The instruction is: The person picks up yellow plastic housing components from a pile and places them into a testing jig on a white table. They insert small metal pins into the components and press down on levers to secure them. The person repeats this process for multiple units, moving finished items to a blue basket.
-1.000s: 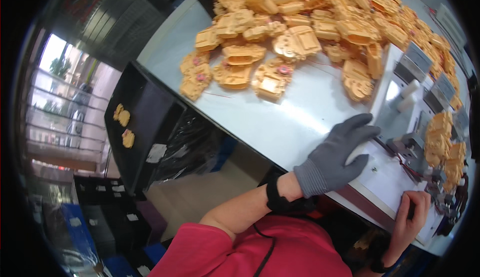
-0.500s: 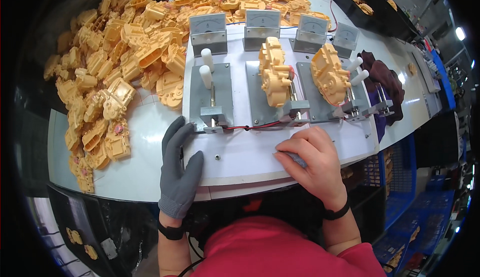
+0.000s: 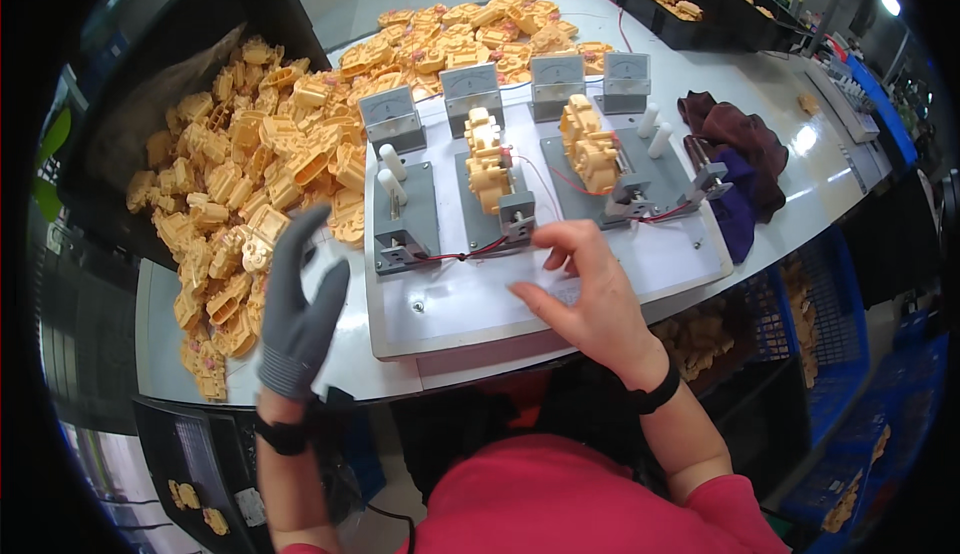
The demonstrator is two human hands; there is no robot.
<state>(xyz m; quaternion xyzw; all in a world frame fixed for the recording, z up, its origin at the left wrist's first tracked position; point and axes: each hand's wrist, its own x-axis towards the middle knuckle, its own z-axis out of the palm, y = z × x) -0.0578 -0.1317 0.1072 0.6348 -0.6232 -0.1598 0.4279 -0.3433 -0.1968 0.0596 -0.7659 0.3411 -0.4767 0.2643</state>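
Observation:
My left hand, in a grey glove, hovers by the near part of a heap of yellow plastic gearbox housings. Its fingers and thumb are spread and hold nothing. My bare right hand is above the front of a white board, thumb and fingers apart, with nothing seen between them. Two yellow gearboxes stand on grey test fixtures: a middle gearbox and a right gearbox. The left fixture bears only white pegs and a metal clamp.
Several analog meters line the board's back. Red and black wires run along the fixtures. A dark cloth lies right of the board. Black bins with parts stand at the back right, blue baskets lower right.
My left hand has left the board's edge and moved left toward the heap, its fingers apart. My right hand's pinch has opened. The view has shifted, showing more of the far table.

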